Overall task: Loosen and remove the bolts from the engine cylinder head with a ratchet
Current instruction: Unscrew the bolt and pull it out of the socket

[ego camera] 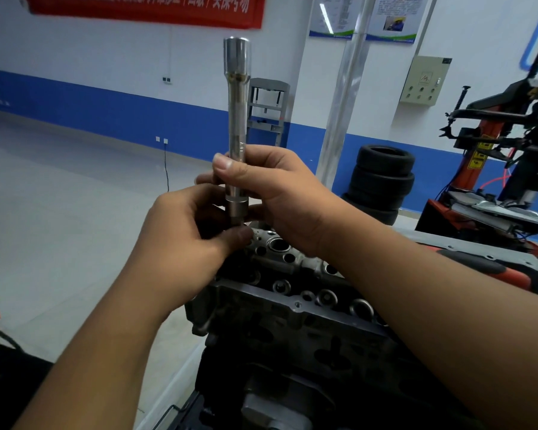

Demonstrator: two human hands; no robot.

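The right hand (271, 193) wraps the rigid, slick steel extension bar (237, 128) upright over the cylinder head (292, 293), the left hand (184, 240) pinching its lower socket end; best gripped mid-shaft.

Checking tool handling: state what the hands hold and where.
The right hand grips the upright extension bar at its lower shaft; the left hand pinches around its bottom socket end.

Tyres (381, 178) stacked behind cylinder head (292, 293), tyre machine (494, 156) right
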